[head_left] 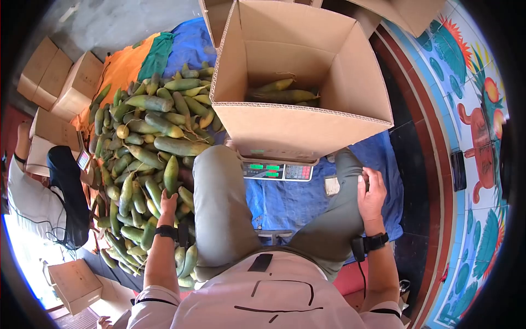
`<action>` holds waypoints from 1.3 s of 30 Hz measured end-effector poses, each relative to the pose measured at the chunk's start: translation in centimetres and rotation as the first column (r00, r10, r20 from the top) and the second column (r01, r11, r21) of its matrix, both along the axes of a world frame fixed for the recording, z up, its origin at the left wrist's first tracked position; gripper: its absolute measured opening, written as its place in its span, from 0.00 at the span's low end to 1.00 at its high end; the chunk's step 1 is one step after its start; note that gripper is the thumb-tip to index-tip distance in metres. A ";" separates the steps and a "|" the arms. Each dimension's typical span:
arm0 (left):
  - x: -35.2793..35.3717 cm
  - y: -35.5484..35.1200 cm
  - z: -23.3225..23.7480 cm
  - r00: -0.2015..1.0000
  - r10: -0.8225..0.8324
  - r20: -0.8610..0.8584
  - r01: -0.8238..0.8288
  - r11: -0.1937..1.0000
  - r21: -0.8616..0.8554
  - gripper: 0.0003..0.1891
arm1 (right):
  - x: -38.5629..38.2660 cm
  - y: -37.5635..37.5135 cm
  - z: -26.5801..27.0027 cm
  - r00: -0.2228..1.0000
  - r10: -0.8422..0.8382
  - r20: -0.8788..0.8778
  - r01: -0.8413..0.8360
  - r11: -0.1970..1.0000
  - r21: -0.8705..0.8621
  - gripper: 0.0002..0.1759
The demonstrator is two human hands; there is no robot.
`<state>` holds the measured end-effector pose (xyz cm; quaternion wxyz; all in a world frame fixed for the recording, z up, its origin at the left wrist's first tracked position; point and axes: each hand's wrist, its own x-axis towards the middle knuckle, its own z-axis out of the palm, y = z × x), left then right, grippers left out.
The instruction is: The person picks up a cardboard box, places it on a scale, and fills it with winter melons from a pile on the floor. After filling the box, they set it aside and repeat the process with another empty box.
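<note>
My left hand (169, 204) is at the edge of the heap, its fingers closed round the lower end of a green radish (171, 174) that points away from me. More long green radishes (145, 159) lie piled around it. On my right knee rests my right hand (372, 194), holding nothing, fingers slightly apart. Ahead of me an open cardboard box (301, 129) sits on a digital scale (276, 171) with lit green displays. Several radishes (285, 96) lie on the box's bottom; its front wall hides part of the inside.
A blue tarp (274, 203) lies under the scale, and an orange sheet (123, 63) under the heap's far side. Cardboard boxes (52, 77) stand at far left, near another person (38, 203). A painted tile wall (466, 109) and a phone (458, 171) are on the right.
</note>
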<state>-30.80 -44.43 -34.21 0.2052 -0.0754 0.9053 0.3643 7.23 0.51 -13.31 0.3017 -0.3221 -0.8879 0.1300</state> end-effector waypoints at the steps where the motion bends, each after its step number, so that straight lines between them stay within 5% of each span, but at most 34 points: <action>1: 0.2 -0.1 -0.2 0.997 0.036 0.061 -0.037 0.999 0.020 0.39 | 0.2 0.1 -0.1 1.000 0.007 0.018 -0.007 1.000 0.009 0.14; 19: 0.5 0.8 -0.7 0.999 -0.023 0.030 0.026 0.994 -0.110 0.41 | -0.4 -0.5 -0.2 0.997 -0.065 0.045 0.062 0.996 0.057 0.11; 39: -0.5 -0.2 -3.0 0.986 0.037 0.165 -0.041 0.999 0.022 0.32 | -0.3 -0.5 -0.5 0.993 -0.088 0.077 0.081 0.992 0.097 0.10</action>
